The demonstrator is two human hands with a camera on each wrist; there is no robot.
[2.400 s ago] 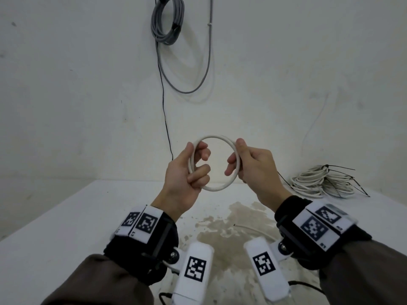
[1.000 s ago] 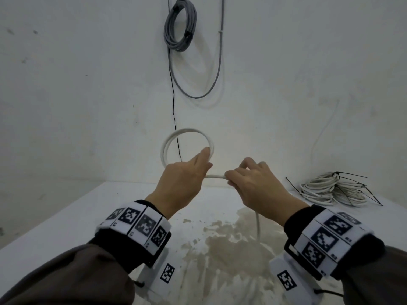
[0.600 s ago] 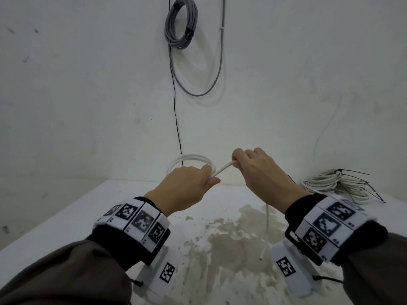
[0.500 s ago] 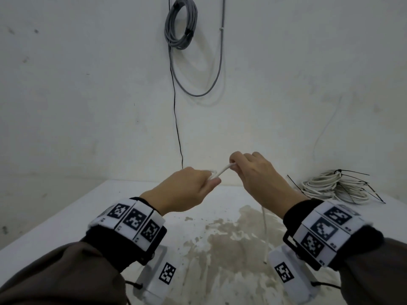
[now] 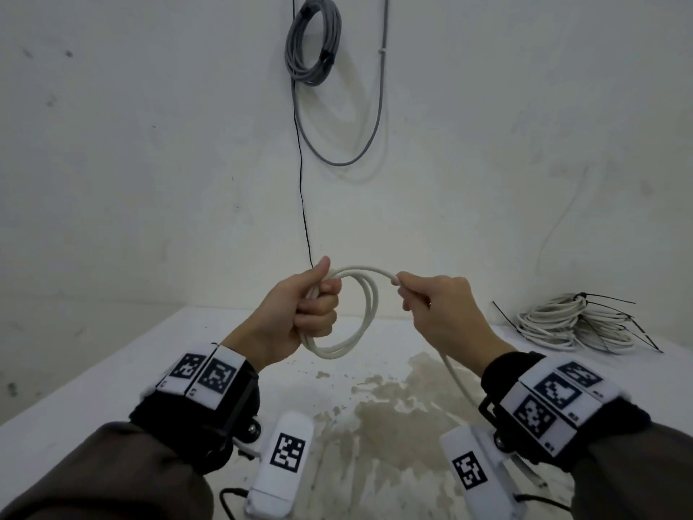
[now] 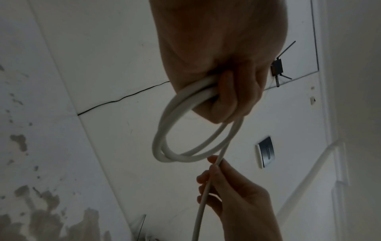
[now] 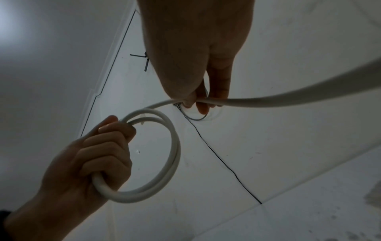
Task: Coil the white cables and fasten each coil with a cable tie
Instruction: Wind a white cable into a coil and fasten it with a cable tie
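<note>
Left hand: the left hand [image 5: 303,313] is being held up above the table, thumb pointing up, its fingers curling into a fist around one side of the white cable coil [image 5: 350,313]
Coil: the loops are hanging in the air from that fist, roughly upright, between the two hands; the right wrist view is showing two or three turns lying side by side
Right hand: the right hand [image 5: 437,313] is being held level with the left, back of the hand facing up, its fingertips [image 5: 403,281] pinching the cable where it is leaving the top of the coil
Free length: the rest of the white cable [image 5: 455,377] is running under the right hand and trailing down past the right wrist
Finished coils: a pile of tied white coils [image 5: 573,324], black cable ties sticking out, is lying on the stained white table [image 5: 112,373] at the right, well apart from the hands
Wall: a grey cable bundle [image 5: 313,39] is hanging high up on the wall
</note>
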